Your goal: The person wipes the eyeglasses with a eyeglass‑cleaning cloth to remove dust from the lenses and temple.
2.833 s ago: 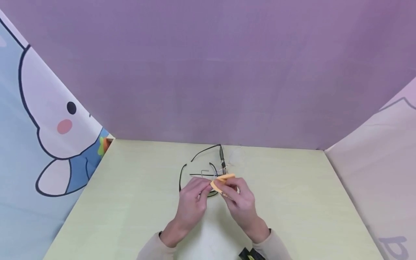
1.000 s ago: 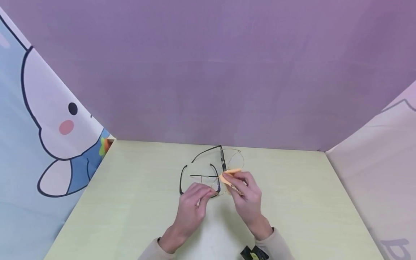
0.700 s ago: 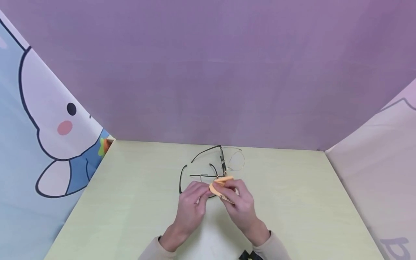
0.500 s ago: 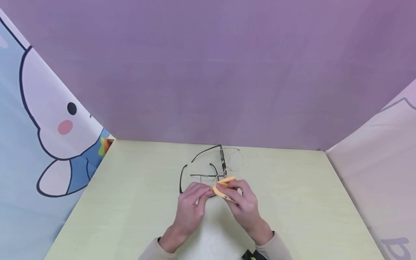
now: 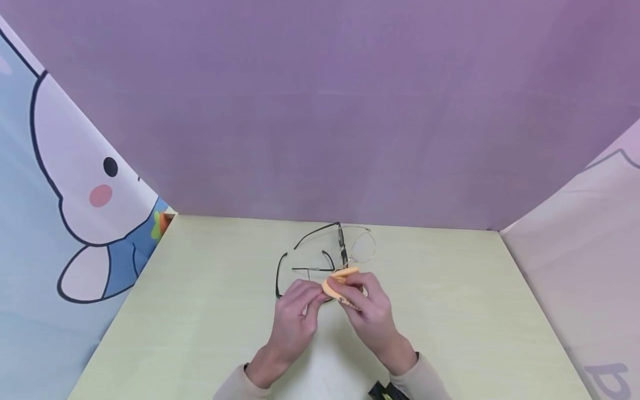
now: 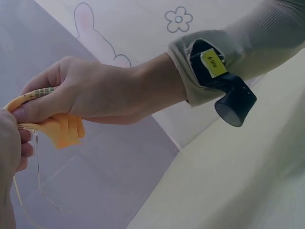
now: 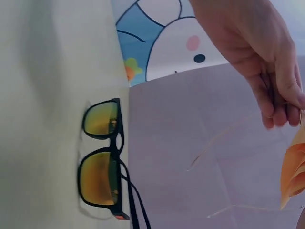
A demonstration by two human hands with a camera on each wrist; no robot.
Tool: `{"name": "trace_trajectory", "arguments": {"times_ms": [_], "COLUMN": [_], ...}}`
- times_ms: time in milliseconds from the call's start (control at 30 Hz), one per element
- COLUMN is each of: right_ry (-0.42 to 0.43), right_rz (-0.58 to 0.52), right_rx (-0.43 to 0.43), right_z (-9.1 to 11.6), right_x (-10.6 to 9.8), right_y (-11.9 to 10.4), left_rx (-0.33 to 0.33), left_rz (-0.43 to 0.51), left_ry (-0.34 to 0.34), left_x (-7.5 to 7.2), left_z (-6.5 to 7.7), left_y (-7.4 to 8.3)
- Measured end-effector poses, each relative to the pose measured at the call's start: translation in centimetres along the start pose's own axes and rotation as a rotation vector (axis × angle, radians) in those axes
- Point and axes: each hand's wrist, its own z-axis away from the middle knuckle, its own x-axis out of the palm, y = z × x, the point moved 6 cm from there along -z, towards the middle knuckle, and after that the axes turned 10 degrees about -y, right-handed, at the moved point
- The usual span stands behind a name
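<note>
A person is holding thin gold glasses up over the tabletop with both hands. The left hand is pinching the glasses by their edge, with its thumb and fingers pressing on the thin wire. The right hand is pinching a soft orange cloth, and its fingers are squeezing the folds right next to the left hand. The cloth is going over one side of the gold glasses, but the hands are hiding that part, so I cannot tell how much lens it is touching. The other round lens is poking out on the far side. The first dark pair is resting on the tabletop just past the hands, with its arms pointing left. The second dark pair is hiding partly behind the left hand. In the right wrist view, orange lenses are shining in a dark frame. A purple wall is standing at the back, and a big cartoon bunny is showing on the left
</note>
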Motion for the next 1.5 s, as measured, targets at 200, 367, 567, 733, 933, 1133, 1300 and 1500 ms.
{"name": "trace_trajectory", "arguments": {"times_ms": [200,367,567,733,933,1133,1300,1500], "right_ry": [-0.01,0.019,0.031,0.028,0.043,0.029,0.013,0.002], "right_rz": [0.001,0.009,-0.011,-0.019,-0.017,0.0,-0.001,0.022], "right_rx": [-0.039,0.049,0.135,0.153,0.135,0.044,0.004,0.058], "right_z": [0.7,1.0,0.5,0.6,1.4,1.4,0.9,0.7], "right_x": [0.0,-0.8,-1.1,-1.0,-0.6,0.3,0.5,0.2], "right_y": [-0.1,1.0,1.6,1.6,1.3,0.3,-0.2,0.6], "left_rx": [-0.018,-0.011,0.011,0.003,-0.013,-0.035,-0.037,-0.025], "left_rz": [0.013,0.029,0.014,0.03,0.049,0.044,0.024,0.003], "left_ry": [0.019,0.008,-0.014,0.021,0.064,0.032,-0.002,-0.023], "left_x": [-0.1,-0.1,0.0,-0.1,-0.3,-0.1,0.2,0.2], "left_z": [0.2,0.1,0.0,0.2,0.5,0.5,0.5,0.4], "left_y": [-0.1,0.0,0.2,0.2,0.0,-0.3,-0.4,-0.2]}}
